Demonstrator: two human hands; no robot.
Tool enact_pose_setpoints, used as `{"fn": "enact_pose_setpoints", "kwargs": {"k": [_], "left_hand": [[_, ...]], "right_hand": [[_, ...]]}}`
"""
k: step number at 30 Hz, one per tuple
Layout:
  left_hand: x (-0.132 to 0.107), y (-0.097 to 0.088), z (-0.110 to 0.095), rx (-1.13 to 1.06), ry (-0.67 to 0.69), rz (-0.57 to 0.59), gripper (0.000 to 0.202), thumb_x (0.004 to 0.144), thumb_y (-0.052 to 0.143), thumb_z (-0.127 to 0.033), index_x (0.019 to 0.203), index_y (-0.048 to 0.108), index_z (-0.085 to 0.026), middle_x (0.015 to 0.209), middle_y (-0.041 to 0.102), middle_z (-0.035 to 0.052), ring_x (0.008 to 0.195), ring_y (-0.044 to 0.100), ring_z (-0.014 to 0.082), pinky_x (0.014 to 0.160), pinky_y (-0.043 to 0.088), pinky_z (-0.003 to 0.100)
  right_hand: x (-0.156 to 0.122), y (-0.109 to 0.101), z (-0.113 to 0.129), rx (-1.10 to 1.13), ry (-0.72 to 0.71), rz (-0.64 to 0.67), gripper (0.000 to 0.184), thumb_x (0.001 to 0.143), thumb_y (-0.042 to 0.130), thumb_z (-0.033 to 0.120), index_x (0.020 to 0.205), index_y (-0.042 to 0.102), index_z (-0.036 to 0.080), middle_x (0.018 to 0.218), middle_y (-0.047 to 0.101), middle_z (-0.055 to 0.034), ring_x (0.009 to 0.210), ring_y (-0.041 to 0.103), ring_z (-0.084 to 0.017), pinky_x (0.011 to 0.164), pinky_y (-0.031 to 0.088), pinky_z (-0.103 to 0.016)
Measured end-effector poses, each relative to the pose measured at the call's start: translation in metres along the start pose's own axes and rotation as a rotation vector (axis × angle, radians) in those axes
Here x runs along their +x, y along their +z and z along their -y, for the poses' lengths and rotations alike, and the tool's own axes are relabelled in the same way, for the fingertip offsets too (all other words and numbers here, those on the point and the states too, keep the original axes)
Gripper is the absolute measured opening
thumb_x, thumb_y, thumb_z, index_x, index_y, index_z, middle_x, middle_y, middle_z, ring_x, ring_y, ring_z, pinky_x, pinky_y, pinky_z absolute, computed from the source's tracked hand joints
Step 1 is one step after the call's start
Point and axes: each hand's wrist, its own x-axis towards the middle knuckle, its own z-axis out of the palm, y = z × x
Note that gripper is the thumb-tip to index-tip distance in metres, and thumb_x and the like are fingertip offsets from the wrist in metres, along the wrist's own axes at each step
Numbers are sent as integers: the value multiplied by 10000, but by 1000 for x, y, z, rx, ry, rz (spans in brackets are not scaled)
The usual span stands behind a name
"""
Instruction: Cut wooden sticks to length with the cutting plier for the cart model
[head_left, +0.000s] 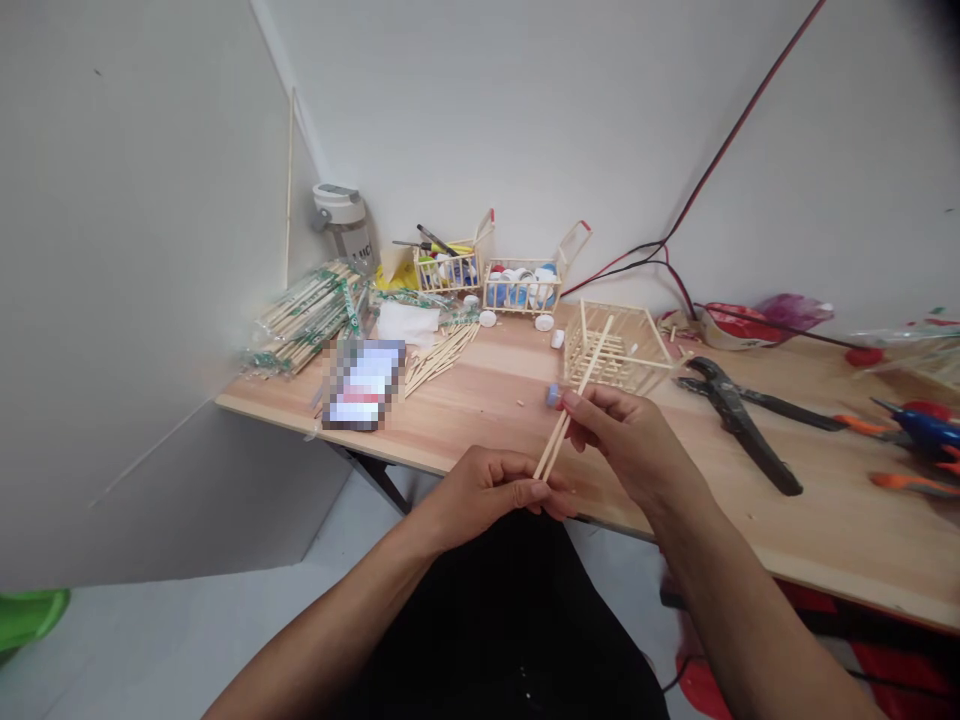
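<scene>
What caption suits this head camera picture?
Left hand and right hand hold thin sticks at a table bearing small carts.

Pale wall (487, 100) straight ahead, grey partition (135, 280) standing at left, wood-topped table (832, 490) running along the wall, light grey floor (180, 640) below, and the lighting's soft!

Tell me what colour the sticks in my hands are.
The sticks are pale, creamy yellow; the head view shows them best.
</scene>
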Motion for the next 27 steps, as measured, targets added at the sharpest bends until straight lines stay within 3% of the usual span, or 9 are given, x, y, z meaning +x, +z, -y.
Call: {"fn": "enact_pose_setpoints", "kwargs": {"k": [5,11,14,16,18,21,27], "left_hand": [[-4,3,3,109,49,-28,267,869,562,-321,892,738,-121,866,748,93,844,680,177,810,496,270],[-9,3,6,132,38,-20,287,869,557,-338,854,754,-129,867,749,78,875,681,186,859,485,274],[-12,0,4,42,12,26,273,797,663,-311,999,720,-137,977,735,96,955,670,212,884,484,300],[-12,-3,0,-50,18,52,430,757,712,-294,1160,645,-158,1118,690,119,1057,637,234,913,476,320],[-10,-6,-5,-122,44,21,452,800,668,-341,1206,605,-151,1178,657,146,1098,617,247,923,474,339],[-4,-8,-10,-139,51,-116,367,867,566,-407,1061,652,-108,1033,705,155,959,673,230,860,500,335],[13,-4,-10,-109,54,-282,296,782,674,-374,847,648,-87,724,711,81,638,662,153,691,517,265]], "right_hand": [[0,5,2,45,38,77,326,754,682,450,645,571,164,567,535,33,514,473,-66,480,382,-196],[-4,10,15,-77,-15,130,311,768,665,451,687,591,160,550,543,39,503,501,-69,501,408,-201],[-6,11,19,-114,-32,153,312,769,662,457,693,597,161,545,551,39,505,510,-71,513,410,-200],[-5,11,19,-115,-21,173,316,770,658,469,708,596,165,559,562,37,513,519,-75,516,405,-201],[-3,12,18,-125,-24,191,321,771,655,476,711,593,167,580,571,34,523,518,-78,516,394,-204],[3,15,15,-211,-104,192,323,789,635,463,672,581,168,586,548,36,529,474,-73,512,362,-206],[10,20,6,-450,-254,110,325,823,583,395,588,539,175,560,526,31,555,465,-90,518,341,-218]]}}
